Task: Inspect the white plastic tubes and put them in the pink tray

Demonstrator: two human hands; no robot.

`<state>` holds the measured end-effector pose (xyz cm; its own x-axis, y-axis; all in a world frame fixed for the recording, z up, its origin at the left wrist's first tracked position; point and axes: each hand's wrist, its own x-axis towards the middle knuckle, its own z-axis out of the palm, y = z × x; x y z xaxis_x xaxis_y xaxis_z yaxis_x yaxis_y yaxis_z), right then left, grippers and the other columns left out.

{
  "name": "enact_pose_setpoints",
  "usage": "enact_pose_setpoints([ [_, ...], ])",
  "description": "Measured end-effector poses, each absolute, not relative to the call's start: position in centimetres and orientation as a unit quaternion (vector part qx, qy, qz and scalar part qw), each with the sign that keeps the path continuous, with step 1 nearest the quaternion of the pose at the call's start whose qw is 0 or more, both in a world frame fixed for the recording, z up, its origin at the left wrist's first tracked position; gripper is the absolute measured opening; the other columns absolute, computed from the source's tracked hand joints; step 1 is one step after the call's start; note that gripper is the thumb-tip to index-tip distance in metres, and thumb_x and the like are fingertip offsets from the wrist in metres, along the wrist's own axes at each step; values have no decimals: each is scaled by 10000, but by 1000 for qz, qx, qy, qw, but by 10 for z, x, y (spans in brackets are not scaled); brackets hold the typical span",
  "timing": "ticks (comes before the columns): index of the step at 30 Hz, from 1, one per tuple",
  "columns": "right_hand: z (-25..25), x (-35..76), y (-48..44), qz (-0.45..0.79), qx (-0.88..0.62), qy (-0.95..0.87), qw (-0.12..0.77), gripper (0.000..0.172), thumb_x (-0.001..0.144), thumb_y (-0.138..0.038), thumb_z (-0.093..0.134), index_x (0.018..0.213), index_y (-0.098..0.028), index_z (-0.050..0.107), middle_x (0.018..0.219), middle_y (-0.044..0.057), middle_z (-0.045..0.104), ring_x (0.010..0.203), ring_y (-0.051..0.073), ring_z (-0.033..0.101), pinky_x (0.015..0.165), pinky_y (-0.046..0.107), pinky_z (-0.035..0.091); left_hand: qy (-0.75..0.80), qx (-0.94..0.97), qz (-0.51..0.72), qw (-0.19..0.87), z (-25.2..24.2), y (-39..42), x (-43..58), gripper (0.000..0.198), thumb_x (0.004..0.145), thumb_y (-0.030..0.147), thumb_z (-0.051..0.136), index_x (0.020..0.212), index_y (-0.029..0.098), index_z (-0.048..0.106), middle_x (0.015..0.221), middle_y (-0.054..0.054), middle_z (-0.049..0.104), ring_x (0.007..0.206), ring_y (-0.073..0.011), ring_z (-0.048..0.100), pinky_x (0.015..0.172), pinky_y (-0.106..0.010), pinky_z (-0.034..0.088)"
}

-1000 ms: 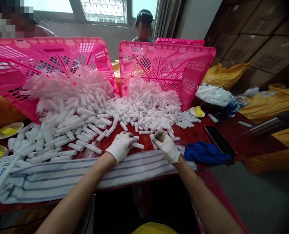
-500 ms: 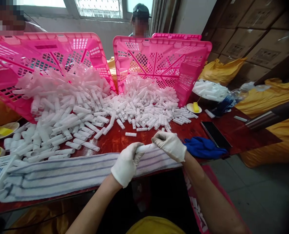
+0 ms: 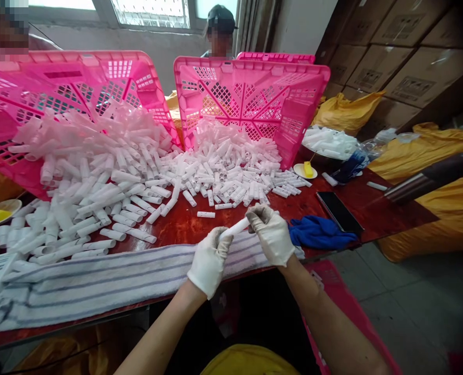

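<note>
Between my two gloved hands a white tube is held slantwise, its right end the higher. My left hand is closed round the lower left end. The fingers of my right hand pinch the other end and hide it. Both hands are over a striped towel along the table's near edge. Beyond them, loose white tubes lie in a large heap, some marked with dark lines. A blue cloth lies just right of my right hand.
Two pink crates lie tipped on their sides behind the heap. Right of it are a plate with a yellow block, a phone and a bowl of white pieces. A person in a cap is across the table.
The tube has tilted more steeply, its right end raised. My right hand has turned more upright around its end. The whole view has shifted slightly, so the scene sits further left.
</note>
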<state>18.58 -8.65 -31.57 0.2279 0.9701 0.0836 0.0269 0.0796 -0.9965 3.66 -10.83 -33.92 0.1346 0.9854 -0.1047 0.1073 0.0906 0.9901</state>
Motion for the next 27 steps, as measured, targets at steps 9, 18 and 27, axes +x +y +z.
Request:
enact_pose_setpoints([
  [9,-312,194,-87,470,-489,-502,537,329,677,-469,694,757,-166,595,621,-14,516,547,93,446,489,215,363,345,329,330,815,-328,-103,32,414,809,562,494,773,150,490,482,103,204,377,-31,136,360,-166,140],
  [18,-324,212,-89,468,-367,-590,546,133,813,-321,610,809,-188,606,928,43,547,865,146,535,775,290,440,234,253,167,924,-321,-106,25,453,859,580,350,715,161,446,455,121,97,357,-31,9,330,-176,100],
  [27,-310,207,-102,429,-388,-618,532,222,887,-363,496,831,-179,606,981,64,566,929,156,539,832,284,436,390,492,310,714,-315,-119,45,417,837,583,406,755,175,430,569,69,288,447,-51,204,414,-184,197],
])
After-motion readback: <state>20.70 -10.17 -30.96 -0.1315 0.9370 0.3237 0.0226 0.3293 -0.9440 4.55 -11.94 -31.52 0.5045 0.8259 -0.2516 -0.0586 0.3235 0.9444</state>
